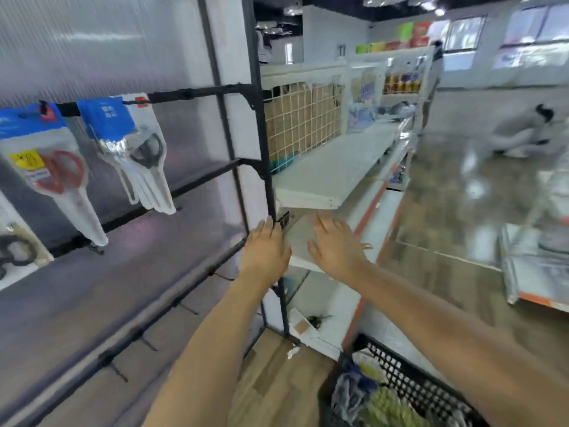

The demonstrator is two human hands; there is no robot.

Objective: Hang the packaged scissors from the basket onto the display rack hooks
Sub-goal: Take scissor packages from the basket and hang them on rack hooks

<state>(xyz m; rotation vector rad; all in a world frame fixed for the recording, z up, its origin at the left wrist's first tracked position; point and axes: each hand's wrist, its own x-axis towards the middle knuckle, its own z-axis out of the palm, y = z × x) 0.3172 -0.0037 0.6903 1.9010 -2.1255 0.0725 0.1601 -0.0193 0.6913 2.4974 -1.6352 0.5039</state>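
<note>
Between packs, by the look of it: nothing carried, some packs hung, more waiting below.

Display rack (261,124) filling the left half, black frame over a translucent ribbed back panel, upright post at its right edge. White shelving (332,167) just beyond that post, running away to the right; open glossy floor further right, with a crouching person well apart in the blurred distance.

Black basket (409,386) at bottom right on the wooden floor, close under the right forearm, holding a blurred heap of packaged scissors (366,392); count not readable.

On the upper crossbar at left, hung packs: a cluster with black handles under a blue header (135,140), and a red-handled pack (52,167) beside it, tips pointing down. Part of another pack at the far left edge. Bare hook prongs (147,342) jutting forward from the lower crossbars.

Left hand (264,251) raised in front of the post, fingers straight and released, grasping nothing; touching the post or just in front of it, cannot tell. Right hand (337,248) beside it over a lower shelf edge, fingers spread and released, likewise holding nothing.

Next move, as a judgement: reach down and right into the basket, pinch one pack by its header, then swing left to a free prong. Room generous on the floor side; tight near the post, the shelf edge and the projecting prongs, so likely snag points for a sleeve-less forearm or a pack's hang hole.
</note>
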